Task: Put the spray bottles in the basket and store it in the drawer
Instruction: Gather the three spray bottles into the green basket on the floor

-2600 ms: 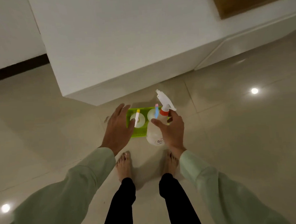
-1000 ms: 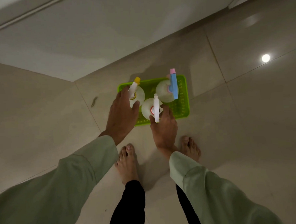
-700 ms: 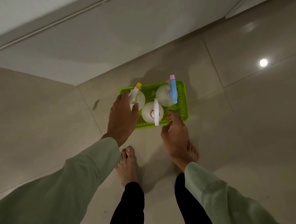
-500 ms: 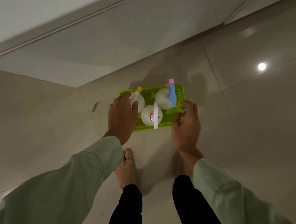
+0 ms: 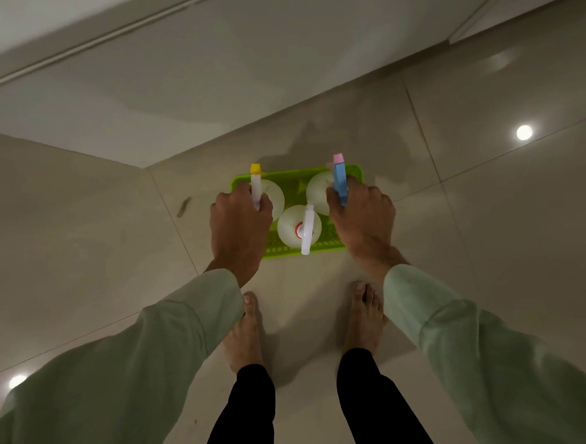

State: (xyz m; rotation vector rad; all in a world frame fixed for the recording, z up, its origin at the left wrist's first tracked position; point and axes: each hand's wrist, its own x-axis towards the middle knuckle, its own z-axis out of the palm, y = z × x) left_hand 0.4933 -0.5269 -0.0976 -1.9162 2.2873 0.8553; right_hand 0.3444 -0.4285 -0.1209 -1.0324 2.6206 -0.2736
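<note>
A lime-green plastic basket (image 5: 292, 179) sits on the tiled floor in front of my feet. Three white spray bottles stand in it: one with a yellow-tipped nozzle (image 5: 256, 186) at the left, one with a blue and pink trigger head (image 5: 339, 179) at the right, and one with a white nozzle and red collar (image 5: 299, 230) at the front. My left hand (image 5: 238, 225) is closed over the basket's left edge. The basket's right edge is gripped by my right hand (image 5: 361, 219). Both side rims are hidden under my fingers.
A white cabinet front (image 5: 207, 72) runs along the floor just beyond the basket, with a seam line near its top. Glossy beige floor tiles (image 5: 491, 227) spread to both sides. My bare feet (image 5: 361, 317) stand just behind the basket.
My right hand set the white-nozzled bottle in the basket, let go and swung to the basket's right edge. My left hand closed on the left edge. Both now grip the basket.
</note>
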